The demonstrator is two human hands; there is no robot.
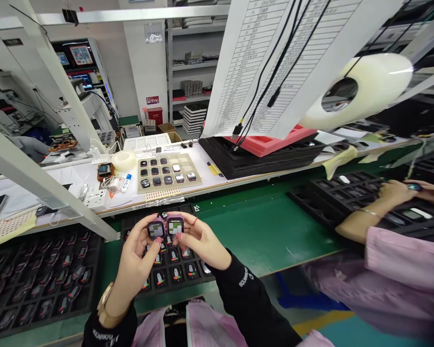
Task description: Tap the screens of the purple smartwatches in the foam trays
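Both hands pinching pink watches, left hand (137,250), right hand (198,241), above black tray (173,274), green belt (264,226) open rightward

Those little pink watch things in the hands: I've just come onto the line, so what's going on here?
A person holds two small pink-cased devices side by side, one in the left hand and one in the right hand, lit screens facing up. Below them a black tray of similar units lies on the green belt. To the right, a co-worker's hand reaches into another black tray.

Bright, even overhead light; wide-angle bending at edges, motion blur at right.
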